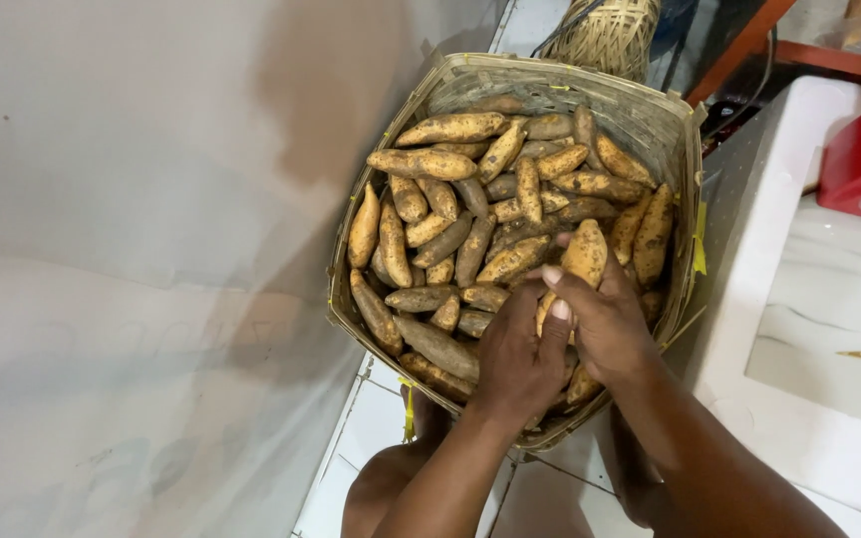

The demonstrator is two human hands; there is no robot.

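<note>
Basket: woven bamboo basket, heaped with dirt-flecked sweet potatoes.
Hands: left hand and right hand both clasp one sweet potato over the basket's near side.
Room: white wall left, tiled floor below.

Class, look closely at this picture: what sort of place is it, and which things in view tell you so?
Probably a produce storeroom or market back room. A woven basket is heaped with unwashed sweet potatoes, a second basket stands behind it on a tiled floor, and both hands hold one sweet potato.
</note>
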